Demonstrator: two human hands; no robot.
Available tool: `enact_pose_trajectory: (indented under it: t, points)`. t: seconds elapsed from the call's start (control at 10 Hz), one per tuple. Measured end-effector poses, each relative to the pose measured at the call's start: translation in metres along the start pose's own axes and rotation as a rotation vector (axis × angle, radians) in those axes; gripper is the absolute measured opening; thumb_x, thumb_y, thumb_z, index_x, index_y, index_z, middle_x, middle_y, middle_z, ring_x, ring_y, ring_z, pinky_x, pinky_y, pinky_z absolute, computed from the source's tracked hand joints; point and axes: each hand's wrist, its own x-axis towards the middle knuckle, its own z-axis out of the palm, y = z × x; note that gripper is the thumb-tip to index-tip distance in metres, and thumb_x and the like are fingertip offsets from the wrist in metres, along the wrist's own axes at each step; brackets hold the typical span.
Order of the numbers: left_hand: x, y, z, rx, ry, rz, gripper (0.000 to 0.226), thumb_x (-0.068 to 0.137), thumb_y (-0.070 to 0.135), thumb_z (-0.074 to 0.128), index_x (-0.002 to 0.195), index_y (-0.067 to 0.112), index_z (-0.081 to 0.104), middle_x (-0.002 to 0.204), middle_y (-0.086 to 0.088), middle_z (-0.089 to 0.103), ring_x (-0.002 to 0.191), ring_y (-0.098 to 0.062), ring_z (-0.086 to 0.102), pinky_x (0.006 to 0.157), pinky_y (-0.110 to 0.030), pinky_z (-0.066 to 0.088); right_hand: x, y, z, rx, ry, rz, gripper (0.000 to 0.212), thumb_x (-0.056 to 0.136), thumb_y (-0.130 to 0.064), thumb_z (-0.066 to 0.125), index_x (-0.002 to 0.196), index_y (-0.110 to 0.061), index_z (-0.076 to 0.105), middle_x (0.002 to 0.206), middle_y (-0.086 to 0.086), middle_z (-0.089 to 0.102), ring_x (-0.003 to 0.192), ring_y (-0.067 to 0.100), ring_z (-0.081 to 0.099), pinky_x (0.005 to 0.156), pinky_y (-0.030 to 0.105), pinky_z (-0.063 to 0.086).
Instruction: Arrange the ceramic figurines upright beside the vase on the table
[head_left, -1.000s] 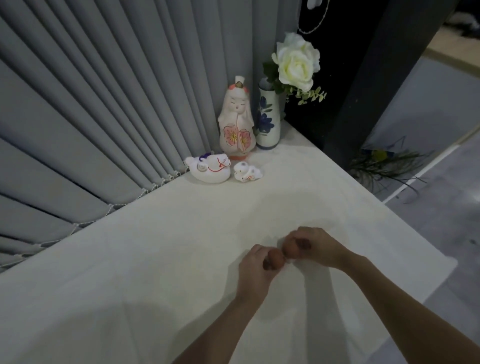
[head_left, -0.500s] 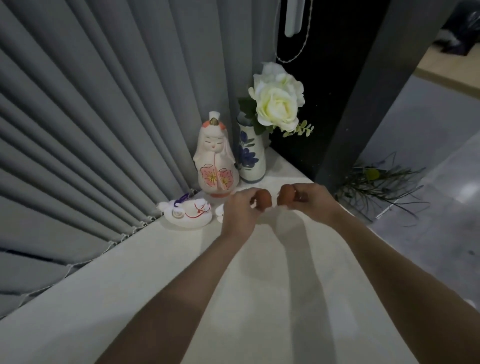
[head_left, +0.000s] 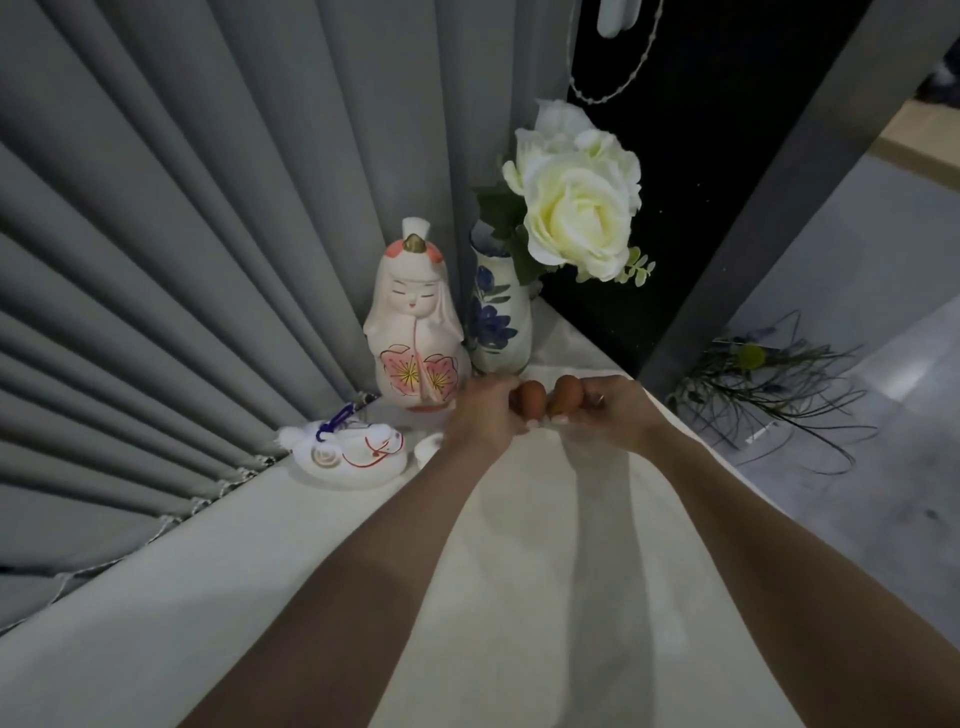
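Brown and egg-shaped, two small figurines sit in our fingers, side by side and nearly touching: our left hand (head_left: 483, 415) pinches the left brown figurine (head_left: 531, 399), our right hand (head_left: 613, 413) pinches the right brown figurine (head_left: 567, 394). Both are held just in front of the vase (head_left: 498, 317), low over the table (head_left: 545, 545); whether they touch the cloth we cannot tell. Left of the vase, touching or nearly so, the tall doll figurine (head_left: 414, 322) stands upright. Nearer us and further left, the white animal figurine (head_left: 348, 452) rests by the grey curtain (head_left: 182, 234). Beside it, another small white piece (head_left: 428, 449) peeks from behind our left wrist.
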Motion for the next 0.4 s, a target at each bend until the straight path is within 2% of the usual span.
enact_pose_trajectory:
  t: [0.1,0.2,0.3,0.4]
  points:
    - [0.0003,-0.0046,0.0016,0.006,-0.005,0.007,0.027,0.069,-0.001,0.076,0.095,-0.001,0.069,0.101,-0.018,0.072,0.097,-0.029,0.065,0.086,-0.035,0.055,0.0009,0.0011,0.0032,0.046,-0.029,0.002,0.008,0.076,-0.014,0.073,0.074,-0.011,0.066,0.079,0.007,0.063,0.080,0.018,0.057,0.079,0.033,0.046]
    - [-0.0009,-0.0043,0.0017,-0.020,-0.010,-0.011,0.028,0.070,0.001,0.076,0.097,0.000,0.069,0.104,-0.017,0.072,0.100,-0.029,0.065,0.090,-0.037,0.054,-0.0023,0.0021,0.0038,0.104,-0.046,-0.005,0.009,0.077,-0.016,0.073,0.076,-0.016,0.064,0.083,0.007,0.063,0.084,0.020,0.059,0.084,0.038,0.047]
    - [-0.0005,-0.0053,0.0011,-0.010,-0.013,-0.011,0.032,0.072,0.003,0.076,0.102,0.000,0.067,0.107,-0.017,0.071,0.103,-0.029,0.063,0.092,-0.037,0.053,-0.0058,0.0022,0.0051,0.033,0.000,-0.003,0.012,0.076,-0.024,0.075,0.082,-0.017,0.068,0.088,0.006,0.069,0.085,0.020,0.063,0.080,0.030,0.046]
    - [-0.0052,-0.0007,-0.0032,-0.001,-0.023,-0.013,0.038,0.072,0.001,0.075,0.108,0.002,0.065,0.111,-0.015,0.070,0.103,-0.027,0.065,0.086,-0.028,0.051,-0.0091,-0.0020,0.0051,0.041,-0.042,-0.020,0.022,0.073,-0.024,0.077,0.087,-0.024,0.061,0.090,0.012,0.068,0.089,0.027,0.064,0.087,0.038,0.048]
